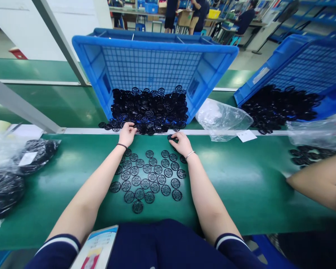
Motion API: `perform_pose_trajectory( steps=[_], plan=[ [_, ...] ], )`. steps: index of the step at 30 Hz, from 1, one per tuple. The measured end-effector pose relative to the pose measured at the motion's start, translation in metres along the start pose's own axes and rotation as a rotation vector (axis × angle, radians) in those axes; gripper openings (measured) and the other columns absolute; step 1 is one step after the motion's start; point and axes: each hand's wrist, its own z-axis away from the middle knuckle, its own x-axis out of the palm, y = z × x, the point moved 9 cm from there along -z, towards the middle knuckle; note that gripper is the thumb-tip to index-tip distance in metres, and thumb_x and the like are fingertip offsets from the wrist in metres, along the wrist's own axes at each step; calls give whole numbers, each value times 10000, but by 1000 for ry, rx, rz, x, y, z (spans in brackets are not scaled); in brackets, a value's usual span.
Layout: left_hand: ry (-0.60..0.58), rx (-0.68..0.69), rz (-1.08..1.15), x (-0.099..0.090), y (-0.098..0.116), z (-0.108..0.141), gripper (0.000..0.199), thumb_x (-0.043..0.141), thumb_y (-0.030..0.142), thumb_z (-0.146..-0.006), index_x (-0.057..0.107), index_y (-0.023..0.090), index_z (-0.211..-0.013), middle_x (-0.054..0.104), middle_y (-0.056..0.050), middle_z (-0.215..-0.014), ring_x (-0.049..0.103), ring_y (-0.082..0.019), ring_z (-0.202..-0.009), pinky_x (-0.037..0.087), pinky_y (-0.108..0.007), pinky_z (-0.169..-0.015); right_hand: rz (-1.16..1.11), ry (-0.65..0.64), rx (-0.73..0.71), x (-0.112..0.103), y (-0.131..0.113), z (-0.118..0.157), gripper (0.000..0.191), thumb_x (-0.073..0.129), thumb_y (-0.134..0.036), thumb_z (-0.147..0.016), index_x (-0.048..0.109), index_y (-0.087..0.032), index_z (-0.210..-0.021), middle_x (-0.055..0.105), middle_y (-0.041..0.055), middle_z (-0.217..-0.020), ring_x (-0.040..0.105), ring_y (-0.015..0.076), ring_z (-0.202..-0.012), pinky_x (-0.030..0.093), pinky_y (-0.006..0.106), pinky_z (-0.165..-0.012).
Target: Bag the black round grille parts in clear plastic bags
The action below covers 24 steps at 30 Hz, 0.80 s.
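A blue crate (pixel 155 45) lies tipped on its side, its mouth facing me. Black round spoked plastic parts (pixel 149 108) spill from it in a heap. At the heap's front left edge is my left hand (pixel 127 135), fingers drawn together; whatever they grip is hidden. My right hand (pixel 182 142) pinches one black spoked disc (pixel 170 138) just above the green tabletop, right of the heap. Between my forearms, several loose spoked discs (pixel 145 183) lie flat in a single spread layer.
Clear plastic bags of black parts (pixel 37 155) lie at left. A crumpled clear bag (pixel 224 116) and a white paper slip (pixel 246 136) lie right of the crate. Another tipped blue crate (pixel 285 56) and a co-worker's arm (pixel 319 181) are at far right.
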Motion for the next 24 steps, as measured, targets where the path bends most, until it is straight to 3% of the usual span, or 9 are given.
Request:
perform_pose_trajectory(
  steps=[5,9,11,14,17,20,24],
  plan=[
    [-202,73,-10,8,-2,41,145,490,227,-877,603,183,-956,704,-12,-749,670,-148,-683,539,-259,-682,-52,-195,-116,3,-25,8,99,690,-277,-754,647,-211,-814,648,41,-885,609,209,-861,506,367,-814],
    [-261,171,-82,6,8,64,72,609,255,-800,664,210,-805,688,-17,-790,655,-193,-790,529,-330,-821,-64,-400,-206,10,-48,17,140,639,-336,-824,655,-225,-740,663,39,-866,623,207,-878,505,363,-840],
    [-226,202,-116,1,12,60,68,628,247,-790,678,201,-797,686,-54,-891,635,-239,-927,493,-389,-925,-35,-424,-240,12,-60,15,172,604,-336,-859,655,-226,-737,672,48,-878,618,217,-913,495,379,-878],
    [-157,224,-149,-3,18,38,146,596,177,-810,682,180,-929,679,-91,-1039,588,-272,-1059,438,-443,-1013,62,-306,-268,14,-78,-7,93,606,-271,-854,673,-211,-879,684,68,-949,590,248,-986,468,426,-937],
    [-119,248,-166,2,25,14,255,563,106,-813,665,172,-1037,668,-93,-1124,557,-266,-1120,413,-438,-1048,155,-267,-299,28,-96,-38,271,661,-224,-802,654,-207,-1073,678,87,-1075,530,282,-1113,437,463,-985],
    [-100,259,-170,11,31,1,190,577,93,-801,681,166,-943,678,-97,-1075,563,-266,-1091,422,-427,-1035,206,-306,-311,45,-105,-65,377,715,-212,-754,642,-210,-1124,665,105,-1117,497,298,-1172,429,469,-990],
    [-60,235,-135,12,29,-4,97,584,115,-811,655,176,-786,679,-85,-978,582,-253,-1021,440,-418,-1002,195,-325,-336,56,-105,-80,338,743,-202,-730,660,-219,-1057,673,95,-1058,540,281,-1110,436,458,-974]
  ],
)
